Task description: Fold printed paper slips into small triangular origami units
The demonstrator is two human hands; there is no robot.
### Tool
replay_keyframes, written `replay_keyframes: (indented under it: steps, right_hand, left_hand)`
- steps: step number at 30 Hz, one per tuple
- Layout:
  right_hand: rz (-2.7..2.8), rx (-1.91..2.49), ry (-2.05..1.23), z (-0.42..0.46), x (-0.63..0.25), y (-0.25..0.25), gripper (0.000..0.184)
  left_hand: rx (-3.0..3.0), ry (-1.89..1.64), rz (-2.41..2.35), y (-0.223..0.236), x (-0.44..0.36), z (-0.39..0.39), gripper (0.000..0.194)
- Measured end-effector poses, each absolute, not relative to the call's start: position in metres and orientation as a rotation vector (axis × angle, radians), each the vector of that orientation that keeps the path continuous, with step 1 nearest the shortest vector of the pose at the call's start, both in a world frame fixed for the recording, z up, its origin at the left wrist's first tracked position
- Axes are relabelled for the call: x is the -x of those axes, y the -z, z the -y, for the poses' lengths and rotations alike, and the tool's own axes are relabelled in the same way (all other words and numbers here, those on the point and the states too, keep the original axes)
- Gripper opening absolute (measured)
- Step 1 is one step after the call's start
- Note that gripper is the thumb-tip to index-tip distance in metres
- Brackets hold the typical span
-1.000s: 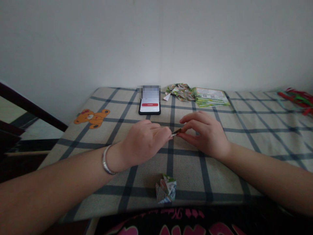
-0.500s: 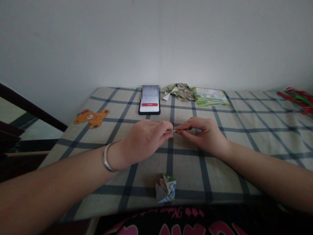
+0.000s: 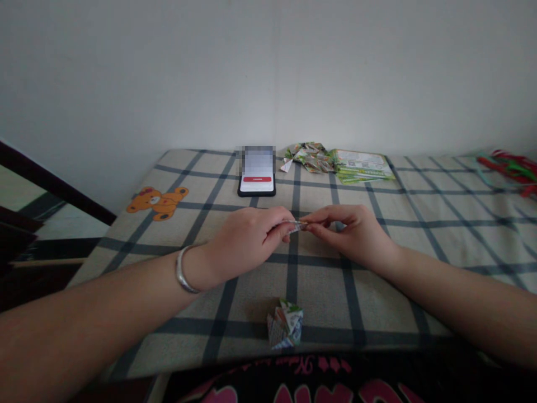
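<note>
Between my two hands is a small folded piece of printed paper (image 3: 298, 226), mostly hidden by the fingers. My left hand (image 3: 255, 235), with a silver bangle on its wrist, pinches the paper's left end between thumb and fingers. Thumb and forefinger of my right hand (image 3: 350, 226) close on its right end. Both hands are just above the checked tablecloth. Nearer to me, a folded paper piece (image 3: 285, 324) with green and white print lies by the table's front edge.
A phone (image 3: 257, 182) with a lit screen lies near the wall. Right of it are several folded paper pieces (image 3: 310, 158) and a stack of printed sheets (image 3: 364, 166). Red and green items (image 3: 512, 168) lie far right. A bear picture (image 3: 157, 202) is on the cloth's left side.
My left hand has turned slightly, so its thumb and a bit more of the paper now show. The right hand has barely shifted, and the things on the table stay put.
</note>
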State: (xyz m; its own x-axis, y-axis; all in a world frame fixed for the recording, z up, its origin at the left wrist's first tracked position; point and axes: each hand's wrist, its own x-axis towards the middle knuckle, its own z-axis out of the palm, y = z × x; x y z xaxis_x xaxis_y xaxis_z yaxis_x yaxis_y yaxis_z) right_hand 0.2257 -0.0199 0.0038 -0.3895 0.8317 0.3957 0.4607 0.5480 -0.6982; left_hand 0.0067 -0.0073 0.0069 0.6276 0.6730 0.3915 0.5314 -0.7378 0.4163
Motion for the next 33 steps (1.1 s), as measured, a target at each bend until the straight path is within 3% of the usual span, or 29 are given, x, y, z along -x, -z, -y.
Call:
replay_keyframes:
  steps: [14, 28, 33]
  right_hand:
    - [2.048, 0.948, -0.515, 0.020, -0.227, -0.003, 0.009]
    - [2.507, 0.520, 0.297, 0.018, -0.242, -0.006, 0.023]
    - [2.585, 0.483, 0.514, 0.024, -0.243, -0.014, 0.024]
  left_hand:
    - [-1.804, -0.699, -0.873, -0.003, -0.010, 0.003, 0.014]
    - [-1.843, -0.633, -0.732, -0.006, -0.007, -0.002, 0.014]
    - [-2.213, -0.799, -0.863, -0.006, -0.007, 0.005, 0.013]
